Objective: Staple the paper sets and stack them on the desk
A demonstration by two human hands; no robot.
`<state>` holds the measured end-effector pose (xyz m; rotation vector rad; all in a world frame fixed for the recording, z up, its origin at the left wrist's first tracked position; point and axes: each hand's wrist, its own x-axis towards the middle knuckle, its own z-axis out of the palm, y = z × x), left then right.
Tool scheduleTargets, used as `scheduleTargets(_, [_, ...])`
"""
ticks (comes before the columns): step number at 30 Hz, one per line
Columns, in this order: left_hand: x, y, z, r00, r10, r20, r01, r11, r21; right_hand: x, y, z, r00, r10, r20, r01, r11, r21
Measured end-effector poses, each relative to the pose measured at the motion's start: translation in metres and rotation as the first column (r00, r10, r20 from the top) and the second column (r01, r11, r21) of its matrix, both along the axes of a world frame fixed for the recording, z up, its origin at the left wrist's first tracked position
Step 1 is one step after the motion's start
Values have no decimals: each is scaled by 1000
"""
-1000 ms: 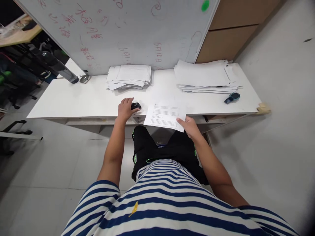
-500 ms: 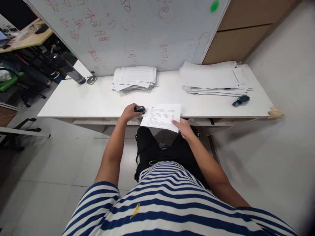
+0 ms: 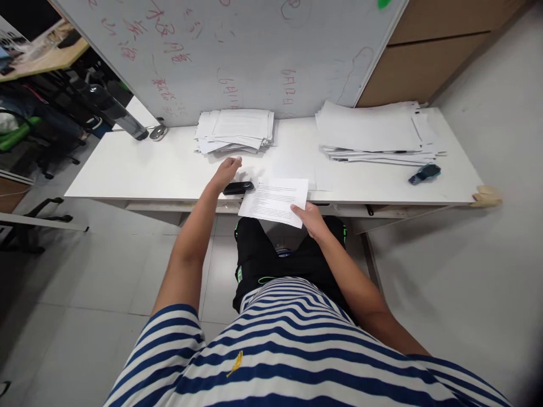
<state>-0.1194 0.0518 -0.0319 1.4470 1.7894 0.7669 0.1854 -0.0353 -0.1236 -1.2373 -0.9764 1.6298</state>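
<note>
My right hand (image 3: pixel 311 219) pinches a printed sheet of paper (image 3: pixel 278 200) by its lower right corner, thumb on top. The sheet tilts over the front edge of the white desk, and I cannot tell whether it is one page or several. A black stapler (image 3: pixel 238 187) lies near that edge, its right end meeting the left side of the sheet. Just above the stapler is my left hand (image 3: pixel 227 171), apart from it, fingers curled together with nothing visible in them. Beyond this hand sits a stack of printed papers (image 3: pixel 241 125).
On the white desk (image 3: pixel 139 169) a larger paper stack (image 3: pixel 369 130) sits at right, with a dark blue object (image 3: pixel 425 173) before it. A mouse (image 3: pixel 158 133) and a dark bottle (image 3: pixel 127 121) are at left. A whiteboard (image 3: pixel 254 51) stands behind.
My left hand has let go of the stapler and moved up, away from the desk's front edge. The stapler now lies on the desk. My right hand still holds the sheet.
</note>
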Motion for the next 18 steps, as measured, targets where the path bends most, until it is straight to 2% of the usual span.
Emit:
scheduleTargets(2, [19, 5, -14, 983, 104, -153, -106, 994, -9, 2, 1, 3, 1000, 9, 5, -9, 1000, 1])
scheduleTargets(4, [35, 6, -29, 926, 154, -344, -161, 987, 8, 3, 2, 5, 1000, 24, 18, -24, 1000, 2])
scheduleTargets(7, [47, 4, -44, 860, 151, -487, -110, 987, 114, 3, 2, 4, 999, 18, 43, -18, 1000, 14])
scheduleTargets(10, [46, 5, -48, 858, 96, -505, -20, 988, 153, 1, -1, 2, 998, 5, 64, -6, 1000, 23])
scheduleTargets(14, [38, 3, -41, 905, 161, -393, -84, 975, 207, -1, -10, -1, 997, 19, 69, -22, 999, 43])
scheduleTargets(16, [31, -5, -39, 938, 207, -277, -115, 942, 317, -2, -13, -2, 997, 13, 73, -17, 998, 59])
scheduleTargets(18, [22, -19, -40, 942, 236, -240, -113, 894, 434, -1, -12, -2, 993, -15, 115, 6, 997, 77])
